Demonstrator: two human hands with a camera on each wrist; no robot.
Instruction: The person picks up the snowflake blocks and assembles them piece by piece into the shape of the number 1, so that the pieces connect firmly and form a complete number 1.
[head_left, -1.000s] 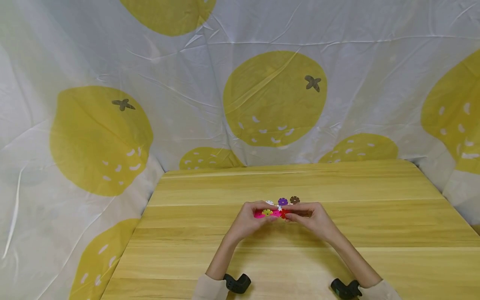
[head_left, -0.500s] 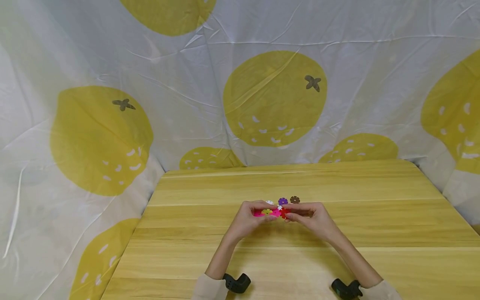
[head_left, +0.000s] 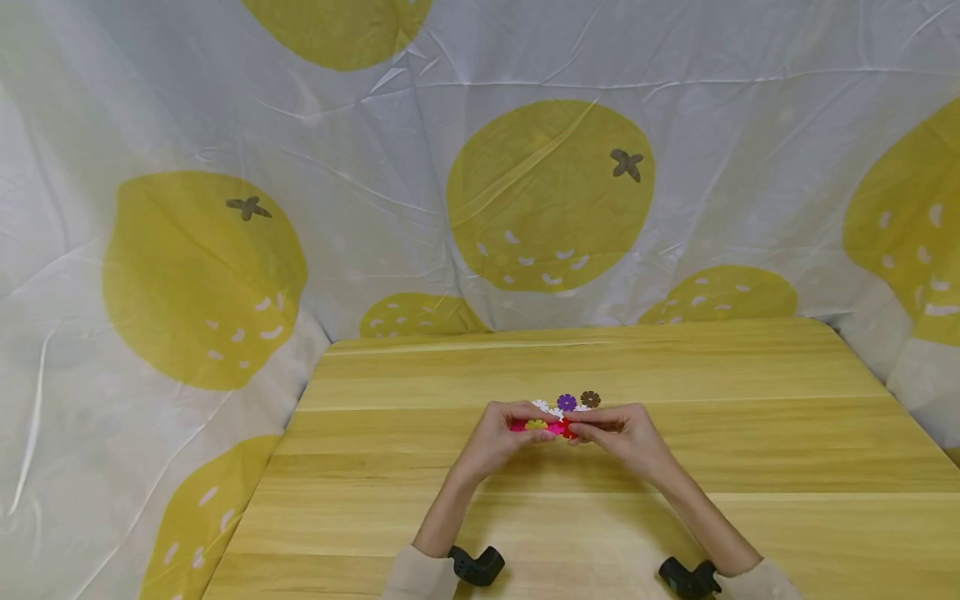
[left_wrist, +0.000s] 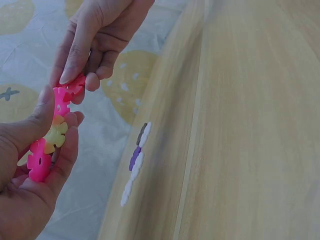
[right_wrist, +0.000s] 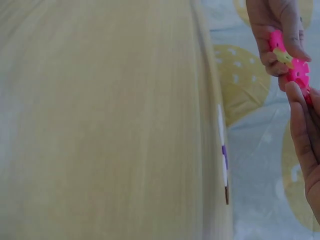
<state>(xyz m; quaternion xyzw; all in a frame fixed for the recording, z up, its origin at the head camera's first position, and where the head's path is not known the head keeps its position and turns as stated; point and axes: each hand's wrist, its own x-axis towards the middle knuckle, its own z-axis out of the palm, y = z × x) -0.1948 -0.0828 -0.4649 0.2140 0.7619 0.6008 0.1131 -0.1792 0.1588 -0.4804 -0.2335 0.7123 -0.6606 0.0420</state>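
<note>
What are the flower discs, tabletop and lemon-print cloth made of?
Flower discs: probably plastic, smooth, evenly coloured, with notched edges. Tabletop: wood or wood-look laminate, smooth, with streaky grain. Lemon-print cloth: likely thin synthetic fabric, slightly shiny, with creases and highlights.

I'm remotely viewing pink, yellow and red flower pieces (left_wrist: 56,133). At my twelve o'clock, a white curtain (head_left: 382,192) is showing yellow fruit prints (head_left: 551,200).

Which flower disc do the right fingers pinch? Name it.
The red flower disc, rightmost of those held; the pink discs and yellow disc lie toward the left hand.
</note>
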